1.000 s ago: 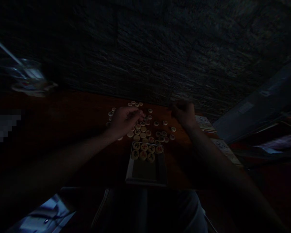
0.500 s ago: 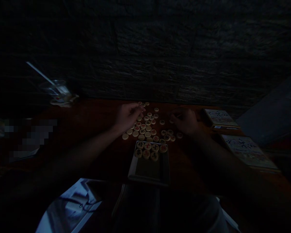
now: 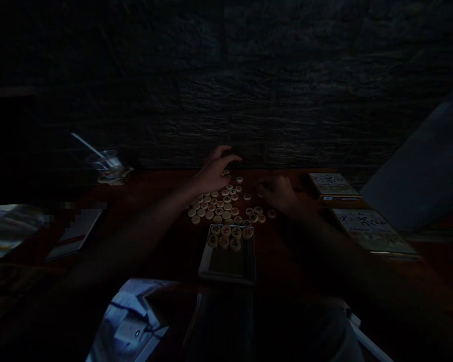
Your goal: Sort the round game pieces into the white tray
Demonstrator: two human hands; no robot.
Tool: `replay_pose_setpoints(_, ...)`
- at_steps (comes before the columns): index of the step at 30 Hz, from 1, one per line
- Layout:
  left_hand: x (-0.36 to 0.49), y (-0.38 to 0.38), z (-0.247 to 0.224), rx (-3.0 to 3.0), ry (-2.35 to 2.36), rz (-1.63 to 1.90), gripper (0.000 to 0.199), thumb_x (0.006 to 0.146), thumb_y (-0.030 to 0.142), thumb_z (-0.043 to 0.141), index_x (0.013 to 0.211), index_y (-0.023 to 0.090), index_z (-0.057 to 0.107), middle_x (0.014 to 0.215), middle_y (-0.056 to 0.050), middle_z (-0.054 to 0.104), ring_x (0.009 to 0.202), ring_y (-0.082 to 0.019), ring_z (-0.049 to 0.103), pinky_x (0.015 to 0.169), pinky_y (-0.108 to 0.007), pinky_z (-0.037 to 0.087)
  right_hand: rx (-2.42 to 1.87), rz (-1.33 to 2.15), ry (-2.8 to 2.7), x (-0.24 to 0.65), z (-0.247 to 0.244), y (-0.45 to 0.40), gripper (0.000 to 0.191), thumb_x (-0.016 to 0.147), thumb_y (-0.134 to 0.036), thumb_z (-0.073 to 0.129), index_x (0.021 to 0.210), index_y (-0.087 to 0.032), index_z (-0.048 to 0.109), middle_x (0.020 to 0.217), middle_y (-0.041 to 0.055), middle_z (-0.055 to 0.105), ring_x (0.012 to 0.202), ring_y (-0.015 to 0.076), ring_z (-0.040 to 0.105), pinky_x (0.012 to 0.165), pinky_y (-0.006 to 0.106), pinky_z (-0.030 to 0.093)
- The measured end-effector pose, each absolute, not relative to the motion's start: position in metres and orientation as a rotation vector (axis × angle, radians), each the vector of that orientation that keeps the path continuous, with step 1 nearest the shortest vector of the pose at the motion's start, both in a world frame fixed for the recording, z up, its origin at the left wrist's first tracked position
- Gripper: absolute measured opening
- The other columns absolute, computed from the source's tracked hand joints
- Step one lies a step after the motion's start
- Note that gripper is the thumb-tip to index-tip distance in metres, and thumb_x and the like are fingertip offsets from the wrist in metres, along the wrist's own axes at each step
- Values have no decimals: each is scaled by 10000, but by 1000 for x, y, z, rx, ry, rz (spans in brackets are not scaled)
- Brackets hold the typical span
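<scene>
Reference item: the open box [image 3: 250, 261] at the near edge of the table [image 3: 158, 180].

Left hand [image 3: 214, 170]: located beyond the open box, over the far part of the loose pieces [image 3: 227, 206]. Its fingers are spread, with a gap at the fingertips; half a second ago they were bunched low over the pieces. No piece is visible in its grasp.

Right hand [image 3: 281, 192]: located beyond the open box and to its right, beside the loose pieces. Its fingers are curled, as before; whether they grip a piece cannot be determined. It sits somewhat nearer the open box than one second ago.

Loose pieces: grouped directly beyond the open box, with a few standing apart to the right.

Boxed pieces [image 3: 225, 231]: seven, unchanged, in rows of four and three at the far end of the open box.

Lettered boxes [image 3: 370, 229]: two, well to the right of the open box.
</scene>
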State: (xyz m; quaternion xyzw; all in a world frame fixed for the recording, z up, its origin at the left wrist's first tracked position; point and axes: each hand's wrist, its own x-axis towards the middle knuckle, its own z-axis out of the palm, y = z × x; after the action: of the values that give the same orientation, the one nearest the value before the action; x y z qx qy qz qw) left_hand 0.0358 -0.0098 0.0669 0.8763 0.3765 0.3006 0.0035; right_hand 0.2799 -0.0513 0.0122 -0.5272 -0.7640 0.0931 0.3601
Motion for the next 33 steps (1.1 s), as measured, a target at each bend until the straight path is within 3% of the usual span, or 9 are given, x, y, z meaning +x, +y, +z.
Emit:
replay_pose_setpoints(3,25,-8,57,2609,1254,1124,400,825,122,657,1219,181,685,1304,-126,594,1253,-284,591,1061,-473,497,-1369,234,-1960,284,12,-49,234,893,-248,598,879,-159,814,845,71,802,735,201,729,656,271,474)
replay_pose_setpoints(7,0,-19,33,2551,1196,1133,198,927,220,599,1073,191,729,1021,-64,742,942,-212,707,870,-382,565,-1374,225,-1966,286,9,-47,220,889,-243,606,897,-164,811,878,62,804,785,203,733,694,275,477)
replay_pose_setpoints(14,-10,-39,20,2701,977,1211,180,952,229,585,955,182,758,931,-52,776,839,-177,724,740,-301,547,-1332,291,-2001,277,11,-54,258,916,-331,612,934,-171,812,907,56,803,761,189,718,686,281,491)
replay_pose_setpoints(21,-9,-36,16,2800,840,1094,166,924,231,613,880,170,760,826,-37,757,743,-161,699,655,-277,513,-1288,497,-2074,276,15,-61,215,885,-286,643,978,-201,817,965,52,804,773,193,724,667,281,516)
replay_pose_setpoints(24,-11,-33,16,2811,854,1128,170,911,217,601,831,175,745,790,-27,746,711,-156,686,628,-274,500,-1240,740,-1985,284,27,-62,215,845,-358,727,939,-183,809,917,61,798,777,193,718,682,285,526)
replay_pose_setpoints(29,-8,-34,17,2797,866,1132,156,890,194,603,821,183,743,776,-18,746,687,-149,677,622,-272,495,-1105,1411,-2122,285,56,-81,356,739,-467,858,892,-156,774,782,42,755,615,138,647,576,256,482)
replay_pose_setpoints(33,-6,-36,17,2815,843,1124,159,899,196,607,815,175,741,759,-24,735,690,-153,677,620,-273,487,-1004,1472,-2368,270,63,-99,340,729,-420,877,925,-160,780,821,24,750,713,133,646,604,222,455)
